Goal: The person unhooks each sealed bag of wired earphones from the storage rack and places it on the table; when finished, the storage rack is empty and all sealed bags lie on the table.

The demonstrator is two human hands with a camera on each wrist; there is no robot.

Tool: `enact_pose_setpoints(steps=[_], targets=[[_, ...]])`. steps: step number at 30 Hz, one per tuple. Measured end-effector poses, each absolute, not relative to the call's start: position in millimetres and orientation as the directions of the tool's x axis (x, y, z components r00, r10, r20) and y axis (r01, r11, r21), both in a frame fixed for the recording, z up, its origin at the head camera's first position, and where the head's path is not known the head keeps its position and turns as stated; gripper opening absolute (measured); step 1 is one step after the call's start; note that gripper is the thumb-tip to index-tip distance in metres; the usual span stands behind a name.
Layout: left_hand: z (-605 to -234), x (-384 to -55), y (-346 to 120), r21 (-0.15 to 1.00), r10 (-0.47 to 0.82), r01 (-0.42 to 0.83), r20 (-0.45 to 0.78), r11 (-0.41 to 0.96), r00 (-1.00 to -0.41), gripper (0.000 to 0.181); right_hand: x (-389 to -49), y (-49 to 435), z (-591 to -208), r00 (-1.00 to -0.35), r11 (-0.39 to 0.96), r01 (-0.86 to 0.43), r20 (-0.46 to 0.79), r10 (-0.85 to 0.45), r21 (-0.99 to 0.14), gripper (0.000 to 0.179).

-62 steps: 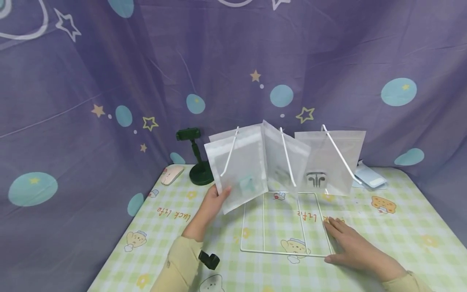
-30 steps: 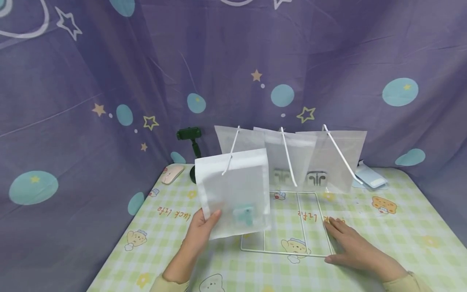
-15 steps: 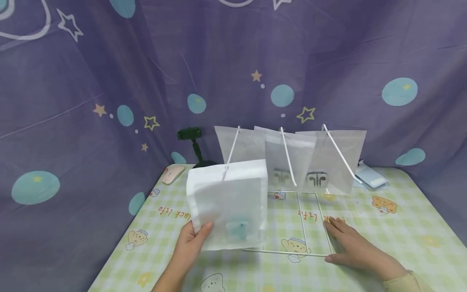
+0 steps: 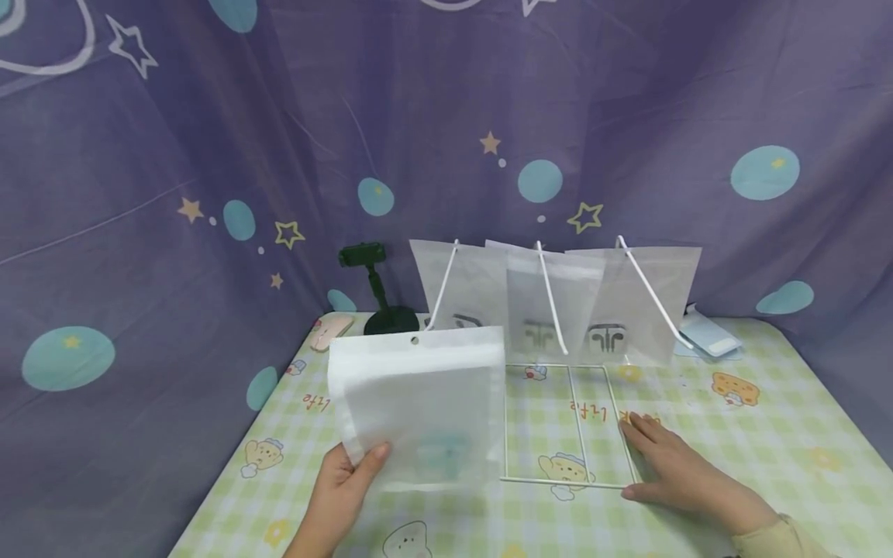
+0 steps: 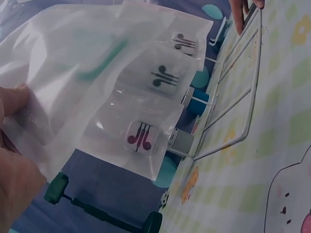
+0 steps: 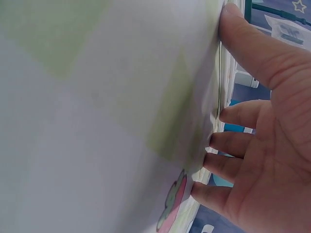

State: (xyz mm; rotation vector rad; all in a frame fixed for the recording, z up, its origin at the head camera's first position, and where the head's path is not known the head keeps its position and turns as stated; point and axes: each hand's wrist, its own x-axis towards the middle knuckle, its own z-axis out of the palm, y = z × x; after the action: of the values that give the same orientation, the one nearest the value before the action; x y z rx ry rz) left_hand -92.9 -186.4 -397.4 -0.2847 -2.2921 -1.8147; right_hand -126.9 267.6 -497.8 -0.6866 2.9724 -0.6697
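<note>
My left hand (image 4: 342, 488) pinches the left edge of a frosted white zip bag (image 4: 418, 387), thumb in front. A blurry teal shape shows through the bag in the head and left wrist views. The bag's small round hang hole lies just below the tip of the rack's left prong (image 4: 443, 287). My right hand (image 4: 680, 469) rests on the right side of the white wire rack's base (image 4: 558, 483), fingers extended; in the right wrist view its fingertips (image 6: 228, 114) touch the tabletop. Three frosted bags with earphones inside, such as the right one (image 4: 656, 310), hang on the prongs behind.
A dark green phone stand (image 4: 377, 291) and a pink computer mouse (image 4: 331, 332) stand at the back left of the checkered tablecloth (image 4: 753, 457). A light blue packet (image 4: 708, 337) lies at the back right. Behind hangs a purple patterned curtain (image 4: 446, 116).
The left hand has drawn the bag toward me, down and left, along the left prong and off its tip. The bags behind now hang straighter. The right hand has stayed on the rack.
</note>
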Motion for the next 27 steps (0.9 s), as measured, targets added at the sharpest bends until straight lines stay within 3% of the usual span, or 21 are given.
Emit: enact_pose_setpoints(steps=[4, 8, 11, 20, 27], targets=[[-397, -93, -198, 0.934, 0.0, 0.328, 0.331, 0.141, -0.944, 0.013, -127, 268, -498, -0.906, 0.813, -0.408, 0.072, -0.418, -0.416, 0.102], [-401, -100, -216, 0.917, -0.019, 0.397, 0.397, -0.045, -0.918, 0.021, -127, 268, -498, -0.906, 0.81, -0.404, 0.065, -0.418, -0.425, 0.102], [-404, -107, -233, 0.923, -0.057, 0.366, 0.362, -0.116, -0.93, 0.021, -127, 267, -497, -0.905, 0.808, -0.402, 0.056, -0.421, -0.43, 0.102], [-418, -131, -265, 0.983, -0.206, 0.144, 0.118, -0.116, -0.971, 0.012, -128, 268, -494, -0.902, 0.811, -0.415, 0.072, -0.425, -0.413, 0.102], [-435, -154, -273, 0.981, -0.118, -0.186, -0.179, 0.049, -0.977, 0.044, -128, 268, -494, -0.902, 0.809, -0.408, 0.052, -0.428, -0.423, 0.102]])
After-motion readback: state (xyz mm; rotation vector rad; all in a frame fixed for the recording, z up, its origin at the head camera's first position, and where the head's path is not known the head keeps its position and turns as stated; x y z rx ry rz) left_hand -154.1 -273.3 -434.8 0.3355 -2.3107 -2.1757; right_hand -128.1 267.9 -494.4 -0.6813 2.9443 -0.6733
